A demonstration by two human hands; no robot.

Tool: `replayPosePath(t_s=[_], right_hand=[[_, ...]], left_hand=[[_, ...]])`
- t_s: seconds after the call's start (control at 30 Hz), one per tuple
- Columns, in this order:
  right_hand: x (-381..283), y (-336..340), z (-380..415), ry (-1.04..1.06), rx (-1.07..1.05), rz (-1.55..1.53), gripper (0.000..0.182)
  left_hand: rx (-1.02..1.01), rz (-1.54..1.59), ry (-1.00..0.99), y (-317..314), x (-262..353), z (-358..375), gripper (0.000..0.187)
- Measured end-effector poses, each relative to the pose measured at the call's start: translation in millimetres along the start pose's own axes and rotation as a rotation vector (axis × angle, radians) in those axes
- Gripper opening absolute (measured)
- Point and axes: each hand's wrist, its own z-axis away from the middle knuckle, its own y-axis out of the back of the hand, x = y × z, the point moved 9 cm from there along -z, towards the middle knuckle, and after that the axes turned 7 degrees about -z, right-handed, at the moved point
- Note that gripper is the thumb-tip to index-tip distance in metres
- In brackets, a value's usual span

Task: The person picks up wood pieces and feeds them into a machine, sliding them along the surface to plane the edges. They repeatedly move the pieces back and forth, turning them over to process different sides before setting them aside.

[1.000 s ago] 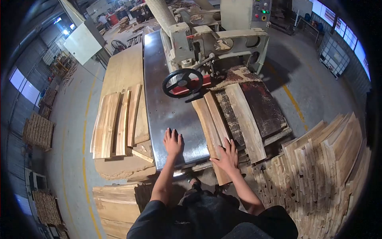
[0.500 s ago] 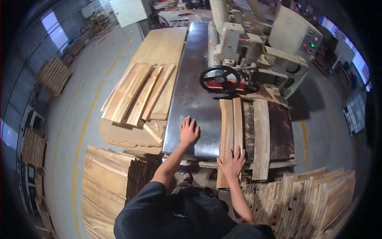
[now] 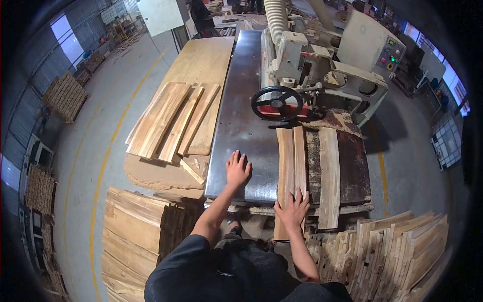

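Note:
My left hand [image 3: 238, 170] lies flat on the shiny metal machine table [image 3: 241, 138], fingers spread, holding nothing. Fingers apart, my right hand [image 3: 293, 210] rests on the near ends of two narrow wooden boards. One is a pale board [image 3: 285, 161] on the left; the other is a slimmer board [image 3: 300, 156] right beside it. Both point away from me toward the machine, and their near ends reach past the table's front edge. Another rough-edged board [image 3: 329, 176] lies to the right, across a sawdust-strewn strip from them.
A saw machine with a black handwheel [image 3: 276, 103] stands beyond the boards; its control box [image 3: 390, 53] shows a green light. Cut boards [image 3: 161, 118] lie on the left side table. Stacks of planks [image 3: 133, 226] and boards [image 3: 387, 251] flank me. A person [image 3: 202, 17] stands far back.
The view has shifted slightly, and a person now shows at the back. Both my hands and the boards stay practically where they were.

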Motion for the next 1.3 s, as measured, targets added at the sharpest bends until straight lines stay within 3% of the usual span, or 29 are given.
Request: replayPosePath(t_s=[0.17, 0.33, 0.4, 0.5, 0.57, 0.67, 0.8, 0.97, 1.1, 1.3], right_hand=[[-4, 1, 0, 0.038, 0.024, -0.026, 0.061], [11, -12, 6, 0.074, 0.064, -0.026, 0.039], [10, -8, 5, 0.043, 0.098, -0.065, 0.040], [7, -7, 3, 0.026, 0.033, 0.002, 0.059], [5, -7, 3, -0.025, -0.171, -0.019, 0.079], [7, -13, 1, -0.040, -0.214, 0.067, 0.085], [2, -4, -1, 0.026, 0.016, 0.013, 0.073], [3, -11, -1, -0.009, -0.050, 0.031, 0.073], [2, 1, 1, 0.042, 0.078, -0.122, 0.061], [-7, 7, -2, 0.054, 0.058, -0.091, 0.049]], left_hand=[[0.015, -0.004, -0.003, 2, 0, -1, 0.052], [-0.025, 0.055, 0.005, 11, 4, -6, 0.048], [-0.028, 0.073, -0.022, 2, 4, -5, 0.048], [-0.029, -0.027, -0.028, 3, 6, -2, 0.049], [-0.029, -0.023, -0.060, -4, 4, -3, 0.048], [-0.030, -0.042, -0.033, -2, 3, -2, 0.048], [0.048, 0.031, -0.051, 8, 7, -1, 0.047], [0.014, 0.003, 0.001, 4, 2, -1, 0.047], [0.014, -0.008, -0.003, 2, 0, -1, 0.047], [0.017, 0.003, 0.004, 4, 0, 0, 0.050]])
